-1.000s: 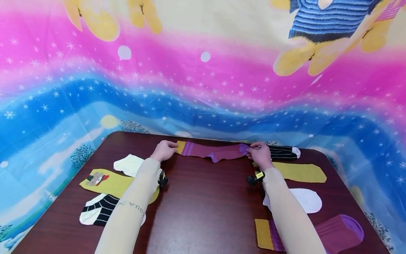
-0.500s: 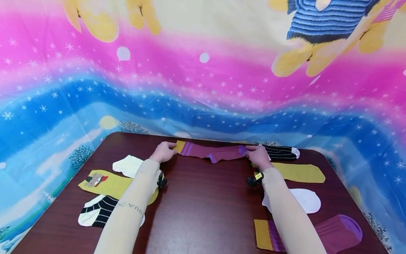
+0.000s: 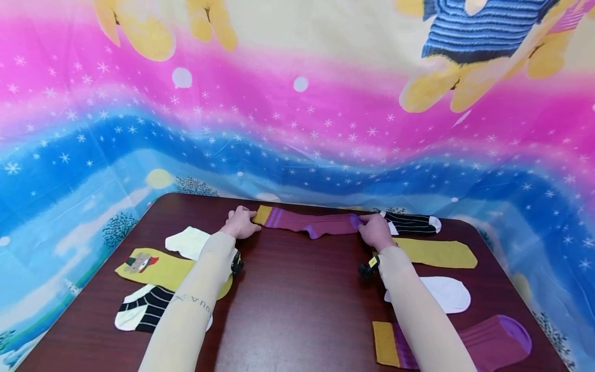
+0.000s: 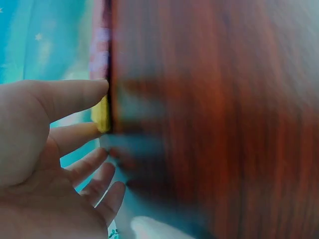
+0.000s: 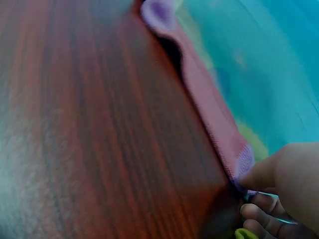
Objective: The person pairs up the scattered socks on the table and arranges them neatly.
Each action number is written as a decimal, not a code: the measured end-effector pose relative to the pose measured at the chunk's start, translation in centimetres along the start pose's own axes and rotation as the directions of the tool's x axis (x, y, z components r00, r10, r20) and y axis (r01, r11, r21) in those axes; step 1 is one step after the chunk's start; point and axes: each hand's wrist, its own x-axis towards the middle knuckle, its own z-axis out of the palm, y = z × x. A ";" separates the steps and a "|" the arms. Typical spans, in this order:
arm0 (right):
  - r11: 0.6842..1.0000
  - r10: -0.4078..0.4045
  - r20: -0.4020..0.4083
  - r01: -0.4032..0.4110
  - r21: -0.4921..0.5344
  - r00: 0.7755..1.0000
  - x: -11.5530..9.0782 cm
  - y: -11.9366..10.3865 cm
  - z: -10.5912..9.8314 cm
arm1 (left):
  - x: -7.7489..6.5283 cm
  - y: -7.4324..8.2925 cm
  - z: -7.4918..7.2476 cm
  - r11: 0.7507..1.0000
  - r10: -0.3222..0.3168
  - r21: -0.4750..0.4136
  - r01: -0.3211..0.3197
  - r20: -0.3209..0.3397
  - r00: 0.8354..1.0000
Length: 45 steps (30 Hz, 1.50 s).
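Observation:
A mauve sock (image 3: 295,221) with a yellow cuff and purple heel and toe lies stretched along the far table edge. My left hand (image 3: 240,222) is at its cuff. In the left wrist view the thumb and fingers of that hand (image 4: 60,144) are spread, their tips right at the yellow cuff (image 4: 102,114). My right hand (image 3: 376,231) is at the other end. The right wrist view shows the thumb of that hand (image 5: 284,184) on the purple toe (image 5: 244,167), with the other fingers curled beneath it.
Down the left side of the dark wood table (image 3: 288,299) lie a white sock (image 3: 187,242), a yellow bear sock (image 3: 174,271) and a black-striped sock (image 3: 144,310). On the right are black (image 3: 413,224), yellow (image 3: 439,253), white (image 3: 448,294) and mauve (image 3: 499,341) socks. A printed cloth (image 3: 279,124) hangs behind.
My left thumb and fingers have parted from their pinch on the cuff. My right hand has turned and shifted slightly left at the toe. The sock has barely moved.

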 end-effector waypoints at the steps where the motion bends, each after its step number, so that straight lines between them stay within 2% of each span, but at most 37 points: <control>1: 1.000 -0.016 -0.005 0.016 -0.022 1.000 0.0 -0.1 0.0 | -0.1 0.0 0.0 1.000 -0.008 0.014 0.008 0.002 1.000; 5: 0.996 -0.059 -0.012 0.058 -0.071 0.998 0.0 -0.2 0.2 | -0.2 -0.1 -0.2 1.000 -0.011 0.010 0.011 0.005 1.000; 11: 0.999 -0.034 -0.028 0.034 -0.018 0.999 -0.1 -0.3 -0.1 | -0.2 -0.3 -0.6 0.999 -0.004 -0.054 0.003 -0.015 1.000; 18: 0.998 -0.053 -0.042 0.054 0.018 0.998 -0.4 -0.8 -0.9 | -0.1 0.2 -1.0 0.994 0.069 -0.077 -0.072 -0.041 0.997; 22: 0.998 -0.055 -0.030 0.055 0.015 0.998 -0.8 -1.3 -1.3 | -0.1 0.7 -1.1 0.993 0.111 -0.039 -0.114 -0.073 0.991; 27: 0.998 -0.056 -0.025 0.055 -0.040 0.998 -1.1 -1.7 -1.6 | -0.3 1.2 -1.1 0.989 0.145 0.023 -0.144 -0.111 0.983; 33: 0.992 -0.076 -0.010 0.074 -0.102 0.997 -1.5 -2.1 -1.8 | -0.2 1.5 -0.9 0.982 0.189 0.044 -0.185 -0.159 0.969; 38: 0.984 -0.087 0.009 0.087 -0.153 0.996 -1.9 -2.3 -2.0 | -0.4 1.9 -0.6 0.978 0.208 0.069 -0.199 -0.161 0.965; 42: 0.975 -0.102 0.024 0.104 -0.197 0.995 -2.2 -2.4 -2.0 | -0.7 2.3 -0.5 0.970 0.220 0.142 -0.198 -0.164 0.962; 45: 0.966 -0.123 0.031 0.126 -0.227 0.992 -2.5 -2.3 -2.0 | -1.1 2.8 -0.3 0.966 0.213 0.180 -0.186 -0.145 0.966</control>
